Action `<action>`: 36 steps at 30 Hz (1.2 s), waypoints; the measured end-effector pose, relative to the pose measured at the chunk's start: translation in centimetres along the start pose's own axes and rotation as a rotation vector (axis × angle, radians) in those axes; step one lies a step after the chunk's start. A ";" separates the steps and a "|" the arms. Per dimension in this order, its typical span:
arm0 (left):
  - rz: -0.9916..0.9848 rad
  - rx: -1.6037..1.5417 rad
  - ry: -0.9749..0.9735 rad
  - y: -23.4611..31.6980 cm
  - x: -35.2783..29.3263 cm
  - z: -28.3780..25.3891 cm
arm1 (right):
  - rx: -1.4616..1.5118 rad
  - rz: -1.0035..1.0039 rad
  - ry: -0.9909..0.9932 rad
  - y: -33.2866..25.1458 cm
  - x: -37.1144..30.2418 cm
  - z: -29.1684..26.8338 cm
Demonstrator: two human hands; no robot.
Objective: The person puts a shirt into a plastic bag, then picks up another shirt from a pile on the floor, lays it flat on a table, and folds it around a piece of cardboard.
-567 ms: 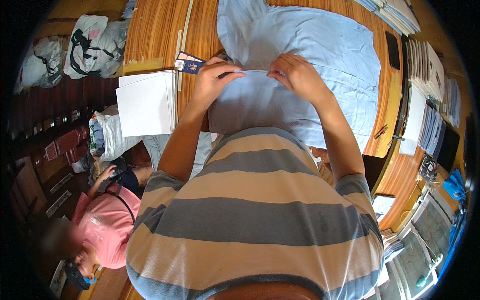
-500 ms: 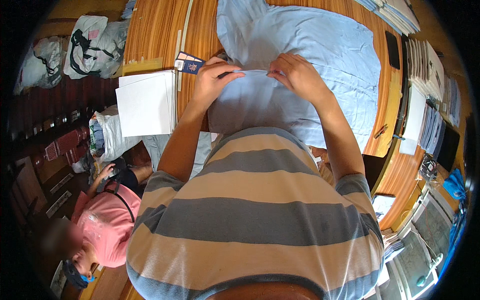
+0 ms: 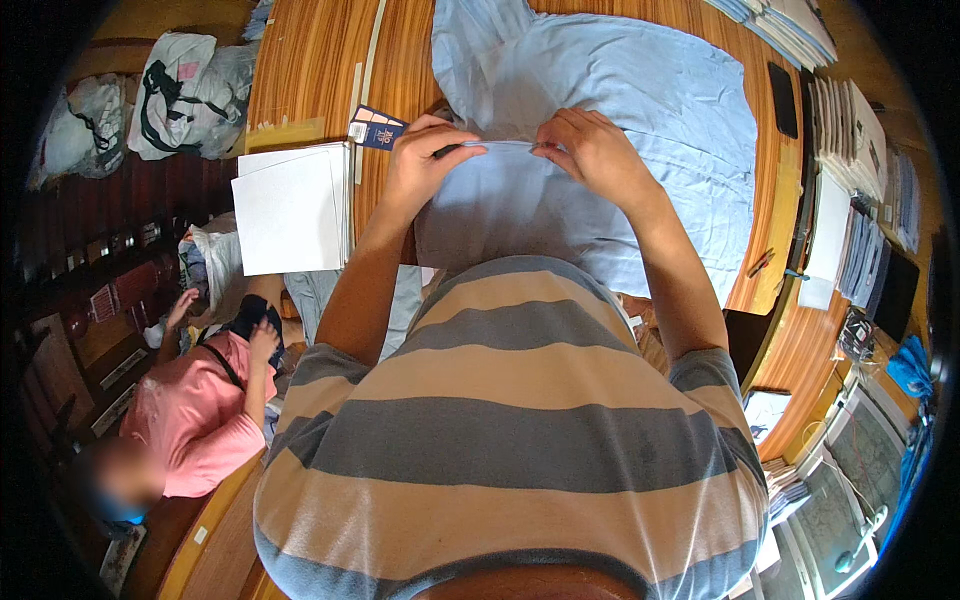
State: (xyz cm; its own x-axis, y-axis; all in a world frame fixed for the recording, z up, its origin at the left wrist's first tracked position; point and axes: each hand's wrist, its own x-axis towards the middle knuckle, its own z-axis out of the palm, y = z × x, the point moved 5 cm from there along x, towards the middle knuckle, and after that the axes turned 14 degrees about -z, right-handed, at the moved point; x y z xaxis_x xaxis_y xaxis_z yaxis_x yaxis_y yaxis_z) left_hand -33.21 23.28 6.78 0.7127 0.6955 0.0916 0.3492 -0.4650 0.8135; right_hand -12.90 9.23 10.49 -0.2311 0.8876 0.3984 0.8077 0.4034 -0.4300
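Observation:
A light blue shirt (image 3: pixel 660 130) lies spread and slightly wrinkled on the wood-grain table (image 3: pixel 300 60). One part of it, which looks like a sleeve, runs toward the far edge. Close to my body, a thin edge of the cloth is drawn straight between my two hands. My left hand (image 3: pixel 422 165) pinches this edge between thumb and fingers. My right hand (image 3: pixel 595 155) pinches it a short way to the right, fingers bent over the cloth. Beside my left hand lies a navy card tag (image 3: pixel 378 130) with a white label.
White sheets (image 3: pixel 290 210) are stacked at the table's left. A black phone (image 3: pixel 784 100) and small snips (image 3: pixel 761 263) lie at the right. Folded shirts (image 3: pixel 850 130) stand in stacks beyond. At lower left sits a co-worker in a pink top (image 3: pixel 200 410); plastic bags (image 3: pixel 190 95) lie behind.
My hands and the shirt have hardly moved; both pinches hold. The co-worker at lower left has shifted posture, leaning lower in the picture with both arms in new positions.

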 end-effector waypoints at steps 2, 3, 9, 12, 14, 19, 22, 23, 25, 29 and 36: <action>0.044 0.076 -0.045 -0.5 0.2 0.6 | -0.011 0.026 0.086 0.5 -1.7 -0.1; 0.020 0.182 -0.020 -0.5 -0.4 0.7 | -0.098 0.090 0.096 1.1 -3.6 -0.2; -0.059 0.737 -0.044 -5.1 -3.3 1.6 | -0.637 0.852 -0.071 8.4 -28.9 -4.7; -0.087 0.841 -0.065 -5.4 -2.4 1.5 | -0.598 0.903 0.050 9.0 -35.3 -7.5; -0.026 0.684 0.025 -4.8 -4.0 0.9 | -0.597 0.751 0.053 7.5 -35.7 -8.4; -0.761 0.143 0.233 -9.3 -27.8 1.4 | -0.210 1.345 0.499 -5.6 -41.5 -7.0; -0.942 -0.021 0.316 -15.7 -35.5 7.3 | 0.527 1.764 0.815 -10.7 -50.9 -0.2; -0.877 -0.019 0.250 -16.6 -35.1 8.5 | 0.496 1.581 0.989 -9.2 -49.9 -1.2; -0.771 -0.005 0.026 -18.0 -29.8 10.7 | 0.547 1.326 1.087 -5.9 -48.3 -3.0; -0.638 0.337 -0.501 -22.9 -26.0 13.6 | 0.968 1.429 0.877 -3.4 -51.9 -3.3; -1.031 -0.288 -0.520 -13.2 -30.8 1.0 | 0.607 1.262 1.039 -11.7 -48.1 -9.3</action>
State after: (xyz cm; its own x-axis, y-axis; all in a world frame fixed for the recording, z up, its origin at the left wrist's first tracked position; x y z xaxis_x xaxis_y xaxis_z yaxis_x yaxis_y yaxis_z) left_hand -59.16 7.43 -7.35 0.3606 0.3329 -0.8713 0.7999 0.3700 0.4725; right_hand -6.19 -40.20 3.85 0.9372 0.2946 -0.1868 -0.1544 -0.1298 -0.9794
